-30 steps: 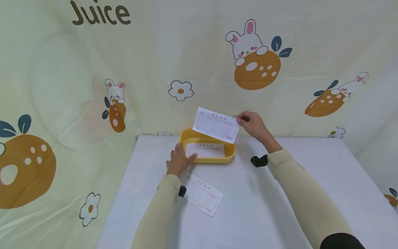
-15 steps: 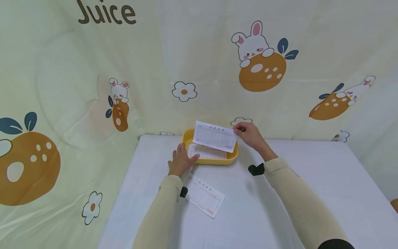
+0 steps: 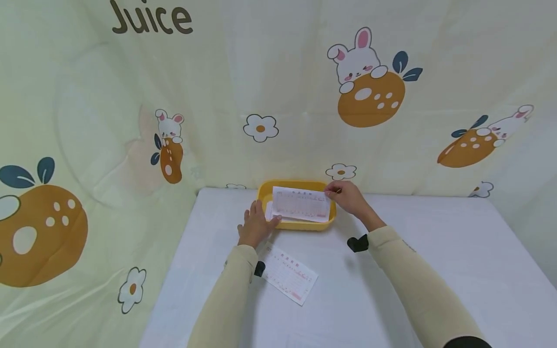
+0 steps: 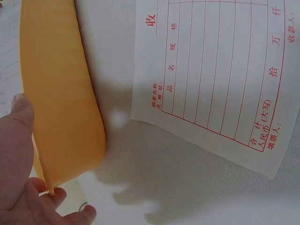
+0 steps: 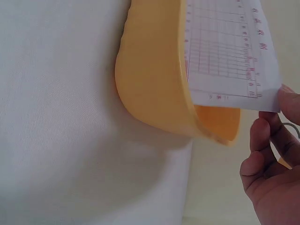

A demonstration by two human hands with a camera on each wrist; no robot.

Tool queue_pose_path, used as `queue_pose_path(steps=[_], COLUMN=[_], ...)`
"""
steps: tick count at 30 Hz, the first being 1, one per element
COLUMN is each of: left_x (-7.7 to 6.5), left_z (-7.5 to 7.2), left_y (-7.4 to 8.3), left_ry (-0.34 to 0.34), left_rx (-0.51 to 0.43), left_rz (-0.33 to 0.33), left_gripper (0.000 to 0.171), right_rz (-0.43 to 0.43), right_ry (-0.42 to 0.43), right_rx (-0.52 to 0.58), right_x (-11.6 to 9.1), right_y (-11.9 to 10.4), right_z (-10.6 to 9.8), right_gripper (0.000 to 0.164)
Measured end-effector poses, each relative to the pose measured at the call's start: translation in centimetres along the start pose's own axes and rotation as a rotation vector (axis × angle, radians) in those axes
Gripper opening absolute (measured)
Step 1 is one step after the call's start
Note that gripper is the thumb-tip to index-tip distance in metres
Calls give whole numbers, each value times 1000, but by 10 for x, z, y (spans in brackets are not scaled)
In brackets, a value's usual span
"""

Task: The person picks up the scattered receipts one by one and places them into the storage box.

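A yellow plastic tray (image 3: 300,225) stands at the table's back edge. My left hand (image 3: 254,225) holds its front left corner; in the left wrist view the thumb (image 4: 22,108) lies over the rim and the fingers wrap the corner. My right hand (image 3: 349,198) pinches a printed receipt slip (image 3: 301,204) by its upper right corner. That slip hangs over the tray, its lower edge inside the front rim. Below it, mostly covered, another slip (image 3: 269,210) lies in the tray. A third receipt slip (image 3: 289,274) with red print lies askew on the table, in front of the tray.
A white cloth covers the table (image 3: 391,270). Right behind the tray rises a cream curtain (image 3: 296,145) with rabbit and fruit prints. Both sleeves (image 3: 422,280) reach in from the front, each with a black piece at the wrist.
My right hand has lowered its slip into the tray, where it now covers most of the slip beneath. My left hand keeps its hold on the corner. The head view has shifted slightly.
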State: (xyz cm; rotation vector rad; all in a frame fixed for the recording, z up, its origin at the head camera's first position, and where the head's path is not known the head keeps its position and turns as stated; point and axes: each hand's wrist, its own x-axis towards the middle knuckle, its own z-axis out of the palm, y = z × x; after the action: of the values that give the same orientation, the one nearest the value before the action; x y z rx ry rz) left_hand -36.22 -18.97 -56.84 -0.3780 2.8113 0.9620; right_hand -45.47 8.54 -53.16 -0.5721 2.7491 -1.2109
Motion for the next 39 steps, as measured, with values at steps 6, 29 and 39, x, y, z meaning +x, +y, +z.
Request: queue_pose_path(steps=[6, 29, 39], left_x=[0, -1, -3], left_z=[2, -4, -3], left_y=[1, 0, 3], left_ry=[-3, -38, -45], left_rx=[-2, 8, 9], left_rz=[0, -7, -2], left_gripper=[96, 98, 99], right_rz=[36, 133, 188], right_ry=[-12, -18, -89], right_rx=[32, 116, 143], right_x=[-6, -47, -75], right_y=[2, -6, 5], right_z=[-2, -3, 19], right_gripper=[31, 38, 38])
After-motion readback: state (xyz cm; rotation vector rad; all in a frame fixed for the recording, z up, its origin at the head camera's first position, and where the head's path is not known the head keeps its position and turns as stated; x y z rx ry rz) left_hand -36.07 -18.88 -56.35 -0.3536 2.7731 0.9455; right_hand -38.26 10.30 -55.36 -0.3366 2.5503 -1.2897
